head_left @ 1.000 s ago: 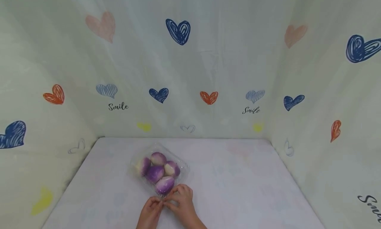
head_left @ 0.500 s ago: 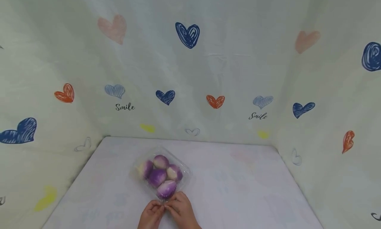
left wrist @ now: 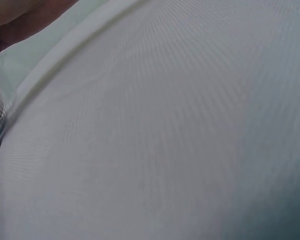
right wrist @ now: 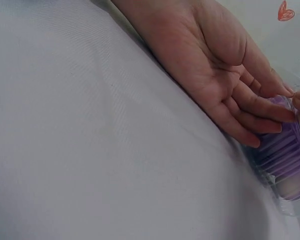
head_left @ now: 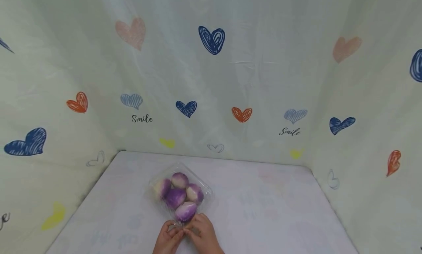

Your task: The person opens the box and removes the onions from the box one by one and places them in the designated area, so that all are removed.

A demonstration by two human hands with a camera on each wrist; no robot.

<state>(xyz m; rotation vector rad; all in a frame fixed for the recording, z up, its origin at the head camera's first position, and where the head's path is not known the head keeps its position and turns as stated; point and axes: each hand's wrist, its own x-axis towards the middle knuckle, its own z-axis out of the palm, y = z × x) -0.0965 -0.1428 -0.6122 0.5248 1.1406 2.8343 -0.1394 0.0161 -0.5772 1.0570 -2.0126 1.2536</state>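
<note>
View tipped a little; left hand (head_left: 167,238) and right hand (head_left: 204,232) pinch the clear box (head_left: 206,188) at six o'clock, fingertips nearly together. Looks bendy, slippery; hold its rim.

On the tabletop (head_left: 263,213), a container (head_left: 206,188); inside, five vegetables (head_left: 176,198); at its six o'clock corner, hands (head_left: 169,239) (head_left: 203,234); at twelve, a curtain (head_left: 211,78).

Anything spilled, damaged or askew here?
Only the clear box: it sits turned askew to the edges of the table, one corner pointing nearward. All five purple-and-white vegetables lie inside; no spill or damage visible.
</note>
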